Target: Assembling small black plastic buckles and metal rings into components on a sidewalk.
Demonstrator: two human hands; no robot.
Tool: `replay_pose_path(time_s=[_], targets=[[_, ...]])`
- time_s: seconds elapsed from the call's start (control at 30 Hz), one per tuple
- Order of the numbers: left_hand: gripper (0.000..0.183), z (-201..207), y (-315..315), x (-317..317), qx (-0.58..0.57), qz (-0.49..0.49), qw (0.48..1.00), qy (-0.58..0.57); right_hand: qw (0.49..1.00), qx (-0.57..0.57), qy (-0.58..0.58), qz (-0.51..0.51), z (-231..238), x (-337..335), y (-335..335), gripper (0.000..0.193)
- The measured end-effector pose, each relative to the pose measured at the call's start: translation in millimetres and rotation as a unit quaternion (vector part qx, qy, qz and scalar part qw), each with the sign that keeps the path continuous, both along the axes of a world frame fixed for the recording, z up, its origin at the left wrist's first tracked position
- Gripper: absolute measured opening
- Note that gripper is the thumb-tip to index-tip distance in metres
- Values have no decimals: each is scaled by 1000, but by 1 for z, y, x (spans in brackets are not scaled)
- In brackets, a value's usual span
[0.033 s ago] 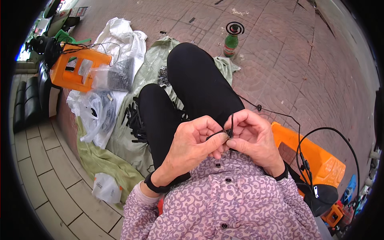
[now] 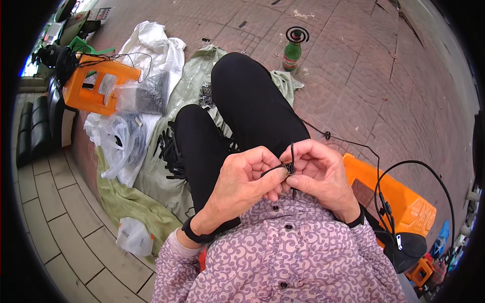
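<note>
Above my lap, my left hand (image 2: 247,177) and my right hand (image 2: 318,169) meet, both closed in a pinch. Between their fingertips is a thin black strap (image 2: 292,151) with a small dark fastener (image 2: 288,167); its exact kind is too small to make out. One end of the strap sticks up past the right fingers, and another part bends over the left fingertips. To the left of my legs, a pile of black strips (image 2: 172,156) lies on a pale green sheet (image 2: 156,189). Small dark pieces (image 2: 206,95) lie beyond my knees, partly hidden.
An orange plastic stool (image 2: 101,83) with a clear bag of dark items (image 2: 146,96) is at the left. Another orange stool (image 2: 404,194), a black pouch (image 2: 406,250) and looping cables are at my right. A green bottle (image 2: 291,55) stands ahead on the paving.
</note>
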State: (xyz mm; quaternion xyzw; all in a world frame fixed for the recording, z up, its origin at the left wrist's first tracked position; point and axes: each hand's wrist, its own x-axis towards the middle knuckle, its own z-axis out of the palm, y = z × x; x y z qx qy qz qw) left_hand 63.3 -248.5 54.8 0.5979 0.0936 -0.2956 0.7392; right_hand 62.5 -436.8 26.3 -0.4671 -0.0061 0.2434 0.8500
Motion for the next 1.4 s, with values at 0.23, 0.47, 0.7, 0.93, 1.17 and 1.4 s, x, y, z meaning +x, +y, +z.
replay_pose_path(time_s=[0.23, 0.47, 0.7, 0.93, 1.17, 1.4], targets=[[17, -2, 11, 1, 10, -113, 993, 28, 996, 31, 25, 81, -3, 1, -5, 28], [22, 1, 12, 0, -8, -131, 991, 36, 997, -1, 6, 74, -1, -3, -4, 31], [20, 0, 23, -2, -52, -134, 989, 26, 995, 81, 36, 33, -1, -10, 3, 28], [19, -4, 29, -5, -28, -145, 989, -20, 991, 97, 86, 25, 3, -11, 9, 27], [19, -8, 32, -10, -36, -121, 991, -43, 990, 111, 87, 26, 2, -11, 10, 24], [18, -11, 33, -9, -33, -109, 993, -33, 991, 110, 68, 44, -5, -7, 9, 23]])
